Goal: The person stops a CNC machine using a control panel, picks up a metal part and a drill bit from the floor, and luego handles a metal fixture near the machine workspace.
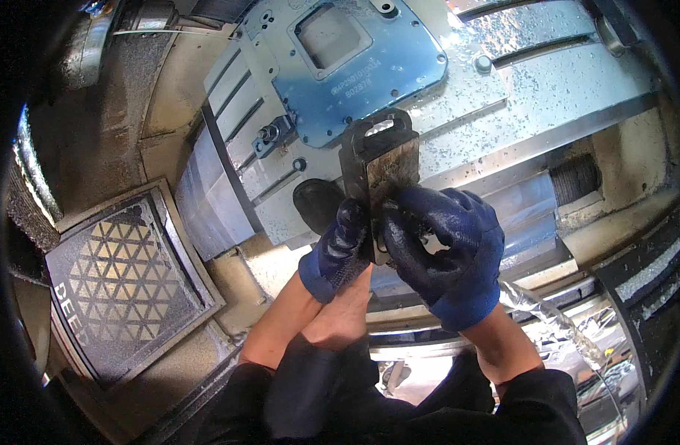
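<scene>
Clasping a black, loop-handled rectangular block (388,165), the blue-gloved left hand (342,248) apparently steadied it for the blue-gloved right hand (462,248), curled close, grip unclear!

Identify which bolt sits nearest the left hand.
The bolt just below the clamp; the clamp's own bolt and the bolt right of the blue plate are farther from the left hand.

Lettering (357,77) on blue plate (318,100), dark panel (121,278)

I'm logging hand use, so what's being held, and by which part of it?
The left hand holds a dark loop-ended block by its lower end; the right hand is at its lower right side.
</scene>
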Demonstrator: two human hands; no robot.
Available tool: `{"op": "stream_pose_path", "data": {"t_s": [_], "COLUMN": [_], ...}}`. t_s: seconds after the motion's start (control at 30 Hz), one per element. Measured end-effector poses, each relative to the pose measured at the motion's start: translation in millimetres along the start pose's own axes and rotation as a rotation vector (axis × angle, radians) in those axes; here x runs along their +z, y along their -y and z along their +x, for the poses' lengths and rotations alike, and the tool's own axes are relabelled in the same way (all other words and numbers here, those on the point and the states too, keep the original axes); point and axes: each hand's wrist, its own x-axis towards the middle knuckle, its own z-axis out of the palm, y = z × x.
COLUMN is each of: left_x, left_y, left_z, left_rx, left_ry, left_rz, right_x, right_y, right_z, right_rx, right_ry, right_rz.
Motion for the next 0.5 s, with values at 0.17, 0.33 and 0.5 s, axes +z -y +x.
{"op": "stream_pose_path", "data": {"t_s": [0.17, 0.33, 0.5], "left_x": [-2, -12, -12], "left_y": [4, 4, 3], "left_z": [2, -8, -4], "left_rx": [0.008, -0.063, -0.066], "left_ry": [-0.023, -0.016, 0.067], "left_rz": [-0.013, -0.066, -0.076], "right_x": [8, 11, 4], "right_y": [-6, -13, 2], "right_z": [-2, -11, -27], "right_rx": [-0.009, 0.000, 0.142], "right_ry": [-0.079, -0.079, 0.181], "right_rz": [0.061, 0.067, 0.050]}}
